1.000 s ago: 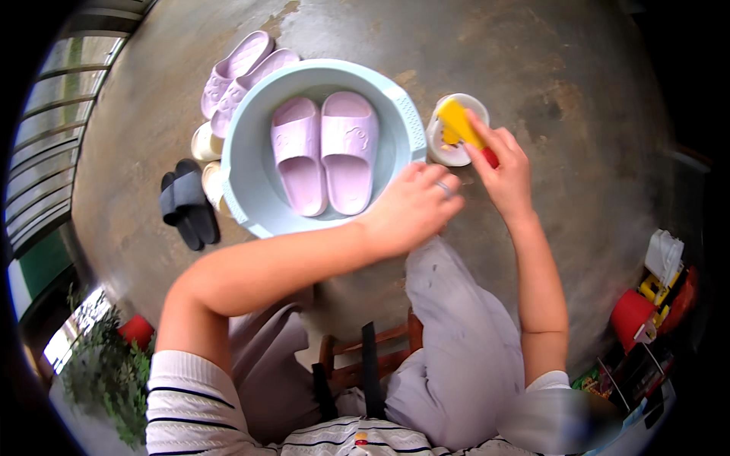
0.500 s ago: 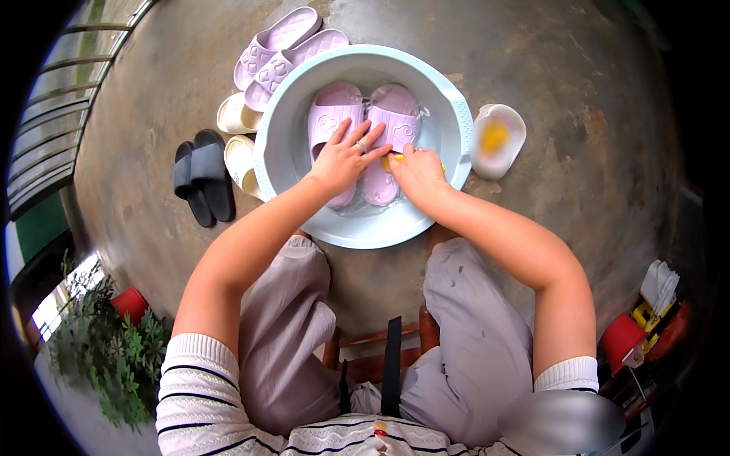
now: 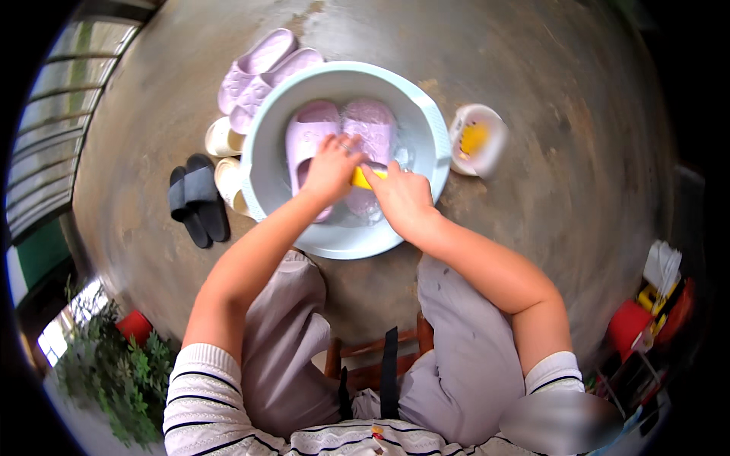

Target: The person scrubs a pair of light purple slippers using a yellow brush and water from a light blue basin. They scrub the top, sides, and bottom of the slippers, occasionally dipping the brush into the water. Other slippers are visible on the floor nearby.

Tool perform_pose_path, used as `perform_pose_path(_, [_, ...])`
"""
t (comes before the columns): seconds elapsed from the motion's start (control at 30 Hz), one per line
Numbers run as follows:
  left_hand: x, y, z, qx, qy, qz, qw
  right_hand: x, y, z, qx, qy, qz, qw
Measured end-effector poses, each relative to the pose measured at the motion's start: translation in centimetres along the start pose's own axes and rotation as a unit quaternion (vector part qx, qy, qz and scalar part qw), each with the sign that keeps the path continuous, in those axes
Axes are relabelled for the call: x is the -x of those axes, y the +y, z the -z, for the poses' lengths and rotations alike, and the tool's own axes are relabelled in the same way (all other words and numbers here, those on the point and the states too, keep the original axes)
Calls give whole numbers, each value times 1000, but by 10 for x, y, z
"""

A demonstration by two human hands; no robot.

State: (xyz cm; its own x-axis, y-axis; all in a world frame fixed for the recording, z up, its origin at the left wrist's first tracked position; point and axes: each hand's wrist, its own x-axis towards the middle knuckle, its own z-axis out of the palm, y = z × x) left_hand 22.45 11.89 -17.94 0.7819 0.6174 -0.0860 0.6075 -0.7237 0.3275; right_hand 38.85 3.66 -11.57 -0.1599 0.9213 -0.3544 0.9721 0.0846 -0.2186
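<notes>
The left hand (image 3: 332, 163) lies on top of one pink slipper (image 3: 310, 144), fingers curled down over it and pressing it. The right hand (image 3: 403, 196) is closed around a small yellow brush (image 3: 363, 177); only a bit of the brush shows between the two hands. The brush lies sideways, with its long side going from left to right.

There are two pink slippers in the round pale blue basin (image 3: 426, 129). They lie side by side in a little water, with the second slipper (image 3: 371, 137) on the right. Their long sides point away from the person. They look wet and soft pink.

The basin sits on the grey floor (image 3: 570, 114). Left of the basin are two more pink slippers (image 3: 258, 68), two cream slippers (image 3: 222, 140) and two black slippers (image 3: 196, 196). Right of the basin is one small white bowl (image 3: 479, 140) with something yellow inside.
</notes>
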Motion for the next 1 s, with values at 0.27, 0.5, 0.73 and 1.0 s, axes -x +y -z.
perform_pose_path(0.27, [-17,17,49,171,66,80,980,12,49,2,-123,102,-28,987])
perform_pose_path(0.5, [-34,46,80,268,21,153,951,19,60,29,-174,237,2,956])
perform_pose_path(0.73, [-45,16,68,215,44,193,956,13,59,27,-108,193,-48,974])
perform_pose_path(1.0, [-69,47,64,235,43,167,956,34,70,24,-124,256,-27,958])
